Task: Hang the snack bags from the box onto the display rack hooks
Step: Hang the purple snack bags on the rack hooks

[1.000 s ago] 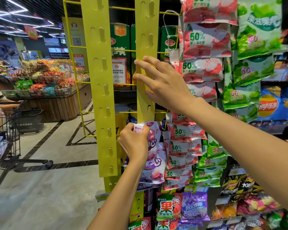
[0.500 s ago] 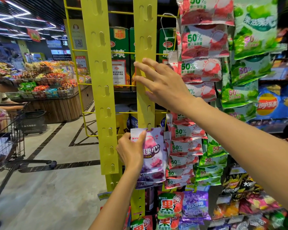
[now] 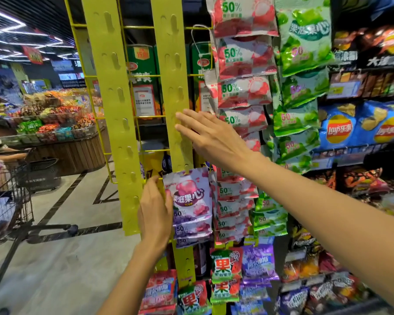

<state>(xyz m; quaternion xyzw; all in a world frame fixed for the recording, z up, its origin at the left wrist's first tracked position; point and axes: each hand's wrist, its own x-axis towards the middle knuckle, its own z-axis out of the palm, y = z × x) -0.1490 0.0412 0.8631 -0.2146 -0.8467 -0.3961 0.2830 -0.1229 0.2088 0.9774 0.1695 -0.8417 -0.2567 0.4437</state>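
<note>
So the purple snack bag (image 3: 190, 202) looks like it's sitting on a hook of the right-hand yellow strip (image 3: 176, 92), top edge just under a tab, with more purple bags stacked below it. My left hand (image 3: 155, 214) is at the bag's left edge, fingers loosely curved along the side and touching it rather than clamped on it, as far as I can tell. My right hand (image 3: 210, 138) is flat and spread, fingers straight, pressing the strip higher up to keep it from swinging.

My take on doing this bit well: keep the right hand steadying the strip until the bag's hole is fully seated over the tab, because these strips flop around and the bag can slide off a shallow hook. I can't actually see the hole clearly, so I'd give the bag a small downward tug with the left hand to check that it catches. Then square it up so it hangs straight and doesn't snag the red-and-white bags (image 3: 242, 92) just beside it on the right. The box isn't in view.
</note>
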